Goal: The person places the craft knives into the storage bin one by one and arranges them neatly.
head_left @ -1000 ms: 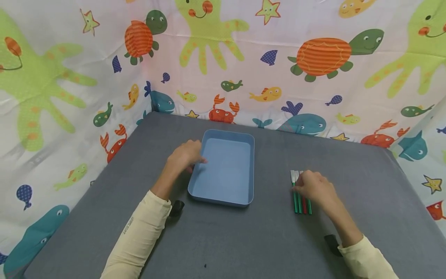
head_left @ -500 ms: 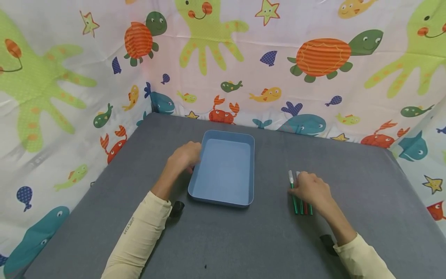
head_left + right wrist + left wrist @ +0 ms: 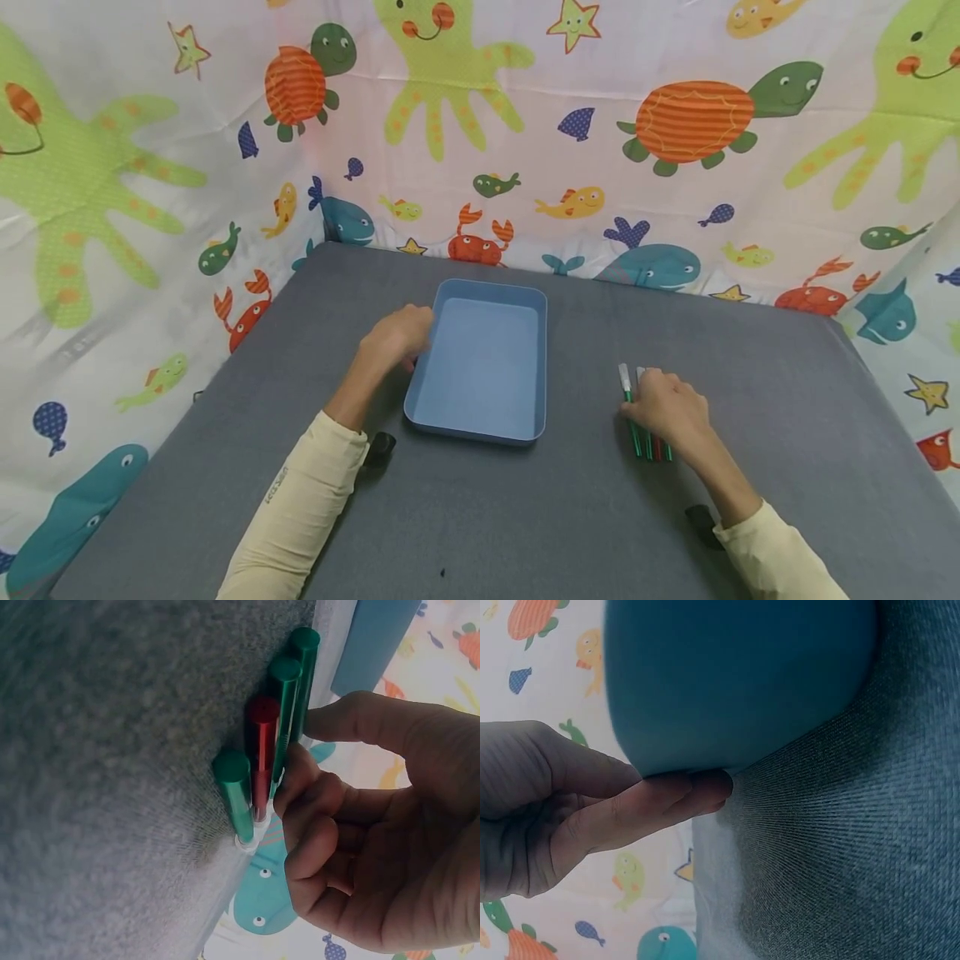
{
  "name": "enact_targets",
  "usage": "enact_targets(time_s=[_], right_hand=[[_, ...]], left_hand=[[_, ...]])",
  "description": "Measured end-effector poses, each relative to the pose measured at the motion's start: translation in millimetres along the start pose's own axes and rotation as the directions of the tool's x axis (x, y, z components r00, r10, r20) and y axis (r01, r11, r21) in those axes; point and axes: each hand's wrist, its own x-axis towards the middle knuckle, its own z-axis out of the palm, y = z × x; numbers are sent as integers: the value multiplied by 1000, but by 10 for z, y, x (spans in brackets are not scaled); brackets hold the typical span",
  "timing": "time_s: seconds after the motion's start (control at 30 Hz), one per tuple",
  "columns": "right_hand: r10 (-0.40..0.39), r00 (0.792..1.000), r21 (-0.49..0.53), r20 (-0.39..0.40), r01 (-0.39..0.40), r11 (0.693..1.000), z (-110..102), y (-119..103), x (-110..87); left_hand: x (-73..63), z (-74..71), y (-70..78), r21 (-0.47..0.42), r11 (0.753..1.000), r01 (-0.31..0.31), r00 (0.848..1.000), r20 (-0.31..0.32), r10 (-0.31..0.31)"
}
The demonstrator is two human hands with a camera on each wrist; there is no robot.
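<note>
A shallow blue tray lies on the grey table. My left hand grips its left wall; in the left wrist view the thumb goes behind the tray wall and the fingers lie along its outer side. On the right, my right hand pinches the leftmost green marker between thumb and index finger, the other fingers curled. That marker's white end leans left, apart from the others. Beside it lie a red marker and two more green ones, partly hidden by the hand in the head view.
A white cloth printed with sea animals hangs along the back and sides of the grey table. Black straps show at the wrists. A small dark speck lies near the front.
My right hand has moved slightly left and closed on the leftmost marker, whose white end has swung left, away from the row. The left thumb has dropped from sight at the tray's wall.
</note>
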Motion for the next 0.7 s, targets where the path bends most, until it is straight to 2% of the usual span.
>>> enact_targets(time_s=[0.27, 0.5, 0.7], right_hand=[[0, 1000, 11, -15, 0, 1000, -83, -66, -12], [-79, 995, 70, -67, 84, 994, -226, -237, -128], [-151, 986, 123, -67, 158, 980, -302, -448, -119]], left_hand=[[4, -3, 11, 15, 1000, 14, 1000, 19, -14], [9, -8, 7, 21, 1000, 11, 1000, 22, -12], [-6, -7, 14, 8, 1000, 14, 1000, 15, -14]])
